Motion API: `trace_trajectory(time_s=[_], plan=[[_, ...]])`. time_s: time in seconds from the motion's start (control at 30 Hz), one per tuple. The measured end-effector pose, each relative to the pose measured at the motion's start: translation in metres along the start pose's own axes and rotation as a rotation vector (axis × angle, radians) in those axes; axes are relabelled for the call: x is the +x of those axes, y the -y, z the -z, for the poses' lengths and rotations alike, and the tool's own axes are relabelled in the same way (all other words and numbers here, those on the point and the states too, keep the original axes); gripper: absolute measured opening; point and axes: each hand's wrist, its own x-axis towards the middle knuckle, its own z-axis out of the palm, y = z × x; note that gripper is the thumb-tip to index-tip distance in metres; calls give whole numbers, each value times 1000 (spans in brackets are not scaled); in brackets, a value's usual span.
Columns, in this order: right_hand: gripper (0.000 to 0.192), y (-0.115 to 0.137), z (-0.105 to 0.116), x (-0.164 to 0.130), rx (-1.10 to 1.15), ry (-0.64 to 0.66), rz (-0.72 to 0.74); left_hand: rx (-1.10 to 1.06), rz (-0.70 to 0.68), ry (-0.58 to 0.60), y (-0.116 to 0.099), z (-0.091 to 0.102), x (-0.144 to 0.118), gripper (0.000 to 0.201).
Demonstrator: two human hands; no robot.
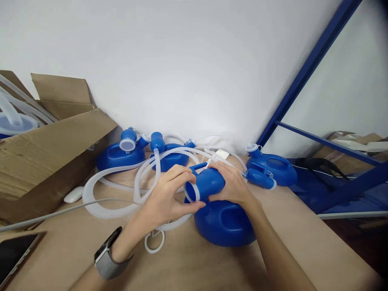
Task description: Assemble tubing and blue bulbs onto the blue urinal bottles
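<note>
blue bottle (222, 220) sits on the brown table (303, 242) dead centre, right in front of the person, body flat on the surface, neck (206, 184) angled up and to the left. long axis of the neck runs roughly left-right, open mouth with a white rim (190, 193) facing left toward the left hand.

left hand (165, 198) is at the mouth end, thumb and fingers closed around the white rim. right hand (232, 184) is wrapped over the neck from the far side, holding it steady. both hands clamped on the same neck, close together, nearly touching. left is nearer the opening, right nearer the body. grey watch (107, 254) on the left wrist.

clear ribbed hose (103, 202) loops on the table just left of and behind the hands; a small white ring (154, 241) lies below the left hand. three more blue bottles by the wall: two at back left (119, 155) (169, 155), one at back right (271, 169). open cardboard box (45, 153) far left, white mouse (73, 195) beside it, phone (15, 252) at the bottom left corner. blue metal frame (309, 68) on the right.

no brand, label or readable writing visible on anything.
</note>
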Motion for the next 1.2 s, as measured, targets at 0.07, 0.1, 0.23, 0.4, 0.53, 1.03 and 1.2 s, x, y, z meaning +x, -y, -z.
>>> trace_trajectory(time_s=[0.07, 0.1, 0.23, 0.4, 0.53, 1.03, 1.2], plan=[[77, -1, 0, 0, 21, 24, -6, 91, -16, 81, 0, 1, -1, 59], [77, -1, 0, 0, 28, 32, -7, 131, -27, 112, 1, 1, -2, 63], [78, -1, 1, 1, 48, 38, 0, 174, -87, 117, 2, 0, -2, 54], [77, 2, 2, 2, 62, 44, 1, 124, -89, 93, 3, -2, 0, 43], [77, 4, 5, 3, 70, 77, -24, 130, -79, 162, 1, 1, 4, 37], [79, 5, 5, 3, 38, 64, -38, 179, 85, 166, -1, 3, 9, 40], [74, 7, 3, 2, 46, 32, -54, 235, 29, 174, -2, 16, 6, 42]])
